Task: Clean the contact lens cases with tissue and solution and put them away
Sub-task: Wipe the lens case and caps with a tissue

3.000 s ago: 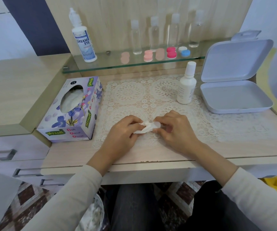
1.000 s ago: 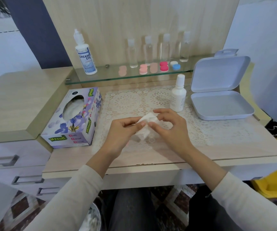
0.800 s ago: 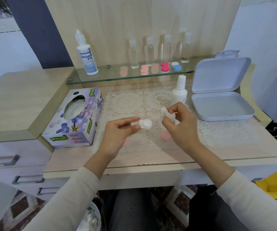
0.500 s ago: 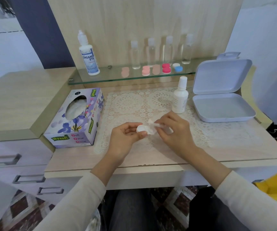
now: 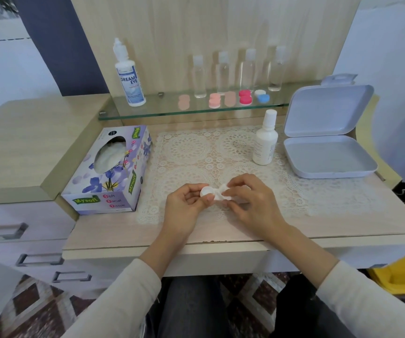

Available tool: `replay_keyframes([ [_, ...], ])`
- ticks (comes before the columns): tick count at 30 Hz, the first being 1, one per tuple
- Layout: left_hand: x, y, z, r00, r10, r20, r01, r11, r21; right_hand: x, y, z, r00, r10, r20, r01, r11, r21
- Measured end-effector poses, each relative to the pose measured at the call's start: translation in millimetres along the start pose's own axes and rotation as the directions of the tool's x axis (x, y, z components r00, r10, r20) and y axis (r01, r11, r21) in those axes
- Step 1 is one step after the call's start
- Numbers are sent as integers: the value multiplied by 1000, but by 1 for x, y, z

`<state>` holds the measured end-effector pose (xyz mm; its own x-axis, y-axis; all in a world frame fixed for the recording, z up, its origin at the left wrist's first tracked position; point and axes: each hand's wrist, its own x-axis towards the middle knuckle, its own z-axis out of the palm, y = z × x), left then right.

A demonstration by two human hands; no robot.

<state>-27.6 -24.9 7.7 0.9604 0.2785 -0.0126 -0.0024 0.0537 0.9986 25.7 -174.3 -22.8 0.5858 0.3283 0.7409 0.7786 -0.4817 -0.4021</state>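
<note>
Nearest, a white contact lens case (image 5: 207,191) is pinched steady by the left hand (image 5: 187,206) over the lace mat (image 5: 196,152), so that tissue (image 5: 221,193) gripped by the right hand (image 5: 249,203) can be wiped into it; beyond, a grey box (image 5: 328,156) is set open, presumably to receive it.

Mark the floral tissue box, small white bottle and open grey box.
floral cardboard tissue box (image 5: 106,178), head view, top face.
small white plastic bottle (image 5: 265,147), head view, body.
open grey plastic box (image 5: 328,157), head view, bare base.

A cream lace table mat (image 5: 196,152) covers the pale wooden desk (image 5: 343,223). Four clear plastic bottles with white caps (image 5: 223,76) stand along a glass shelf (image 5: 162,109) behind it. Yellow fabric (image 5: 401,276) lies low on the right.
</note>
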Motion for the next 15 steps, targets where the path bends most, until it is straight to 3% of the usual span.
replay_keyframes([
  [15,3,-2,0,1000,18,-6,-18,1000,-7,-1,-2,1,994,73,77,-77,996,53],
])
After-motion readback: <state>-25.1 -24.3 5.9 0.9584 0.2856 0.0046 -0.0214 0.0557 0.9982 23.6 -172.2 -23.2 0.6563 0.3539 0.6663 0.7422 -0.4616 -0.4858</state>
